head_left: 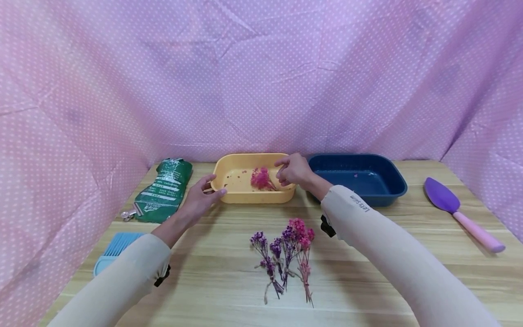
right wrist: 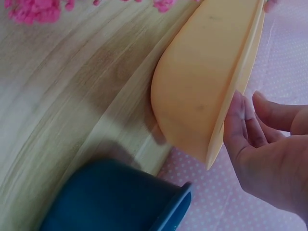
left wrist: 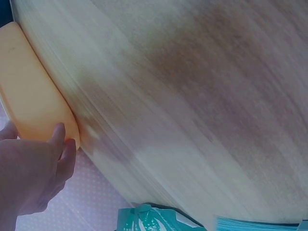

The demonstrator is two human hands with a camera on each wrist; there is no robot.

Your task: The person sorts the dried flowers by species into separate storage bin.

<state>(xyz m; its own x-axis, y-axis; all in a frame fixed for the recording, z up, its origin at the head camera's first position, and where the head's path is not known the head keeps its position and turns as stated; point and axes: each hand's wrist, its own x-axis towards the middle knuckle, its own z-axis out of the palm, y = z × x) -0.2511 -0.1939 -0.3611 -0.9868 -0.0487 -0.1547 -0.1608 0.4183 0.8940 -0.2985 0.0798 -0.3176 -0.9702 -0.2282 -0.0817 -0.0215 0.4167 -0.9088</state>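
A yellow rectangular tray (head_left: 245, 197) stands at the back middle of the table. My left hand (head_left: 200, 200) holds its left front corner, thumb at the front and fingers round the end. Over the right end hovers my right hand (head_left: 296, 170). Its index finger points left and its other fingers curl loosely near the rim, with nothing visible between them. In the right wrist view, the thumb and fingers (right wrist: 233, 125) stand apart at the rim. Inside the tray lies a pink dried-flower bunch (head_left: 260, 178), stems towards the right hand, with small pink bits scattered around.
Right of the tray is a dark blue tray (head_left: 382, 197). Purple dried flowers (head_left: 276, 247) and pink dried flowers (head_left: 302, 234) lie in front. A green bag (head_left: 163, 190) with a metal clip and a light-blue brush (head_left: 122, 245) are left; a purple spatula (head_left: 443, 195) lies right.
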